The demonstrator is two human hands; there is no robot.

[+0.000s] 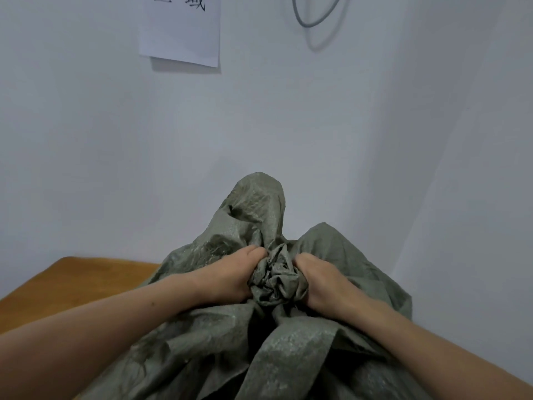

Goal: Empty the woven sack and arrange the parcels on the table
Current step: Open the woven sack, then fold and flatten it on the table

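Clenching the bunched neck of the woven sack point(268, 356), lower centre, in left grip point(230, 274) and right grip point(318, 281), seemingly to loosen it; resting it on counter point(72, 284), parcels unseen.

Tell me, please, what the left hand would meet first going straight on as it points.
The bunched woven sack, which the left hand grips; beyond it, probably the right hand.

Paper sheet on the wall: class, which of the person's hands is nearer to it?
Left. The left hand grips the woven sack below and slightly right of the paper sheet; the right hand grips it farther right.
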